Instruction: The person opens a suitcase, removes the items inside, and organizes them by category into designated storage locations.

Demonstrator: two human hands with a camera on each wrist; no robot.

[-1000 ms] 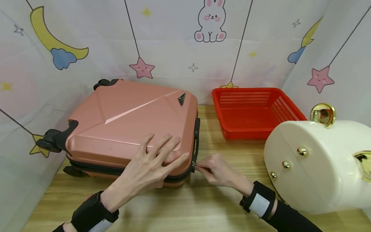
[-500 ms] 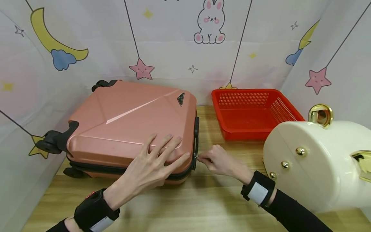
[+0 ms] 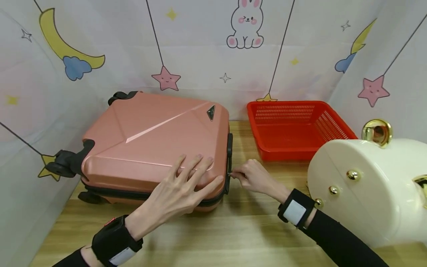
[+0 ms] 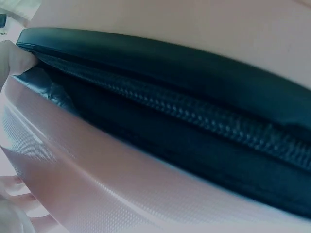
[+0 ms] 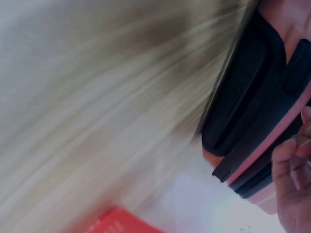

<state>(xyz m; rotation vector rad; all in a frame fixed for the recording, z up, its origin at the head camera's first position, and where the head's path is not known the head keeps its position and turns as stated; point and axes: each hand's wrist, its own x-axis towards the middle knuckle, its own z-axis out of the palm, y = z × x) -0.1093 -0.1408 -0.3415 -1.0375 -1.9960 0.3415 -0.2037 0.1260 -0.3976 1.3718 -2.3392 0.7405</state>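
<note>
Right hand [image 3: 256, 177], nearer, pinches what I take for zipper pull [image 3: 230, 174] at its left; hard-shell suitcase's [image 3: 160, 126] right side runs near-far; left hand [image 3: 181, 191] spread atop.

Left hand [image 3: 176, 194], right hand [image 3: 255, 178]: that's two in play! One suitcase [image 3: 160, 137], one basket [image 3: 288, 154], one white case [image 3: 355, 207], one table [image 3: 240, 237]. Two wristbands [image 3: 296, 208] on show. Three gold studs [image 3: 353, 175], count them, and one gold knob [image 3: 377, 132]! One backdrop [image 3: 200, 40], and there's one bunny [image 3: 247, 24], two pink stars [image 3: 166, 78], two yellow stars [image 3: 267, 97], two moons [image 3: 55, 40], two clouds [image 3: 76, 68]! Three yellow sparkles [image 3: 171, 15], three outlined sparkles [image 3: 225, 78]. And strings [image 3: 155, 33]? Five of them in sight!
</note>
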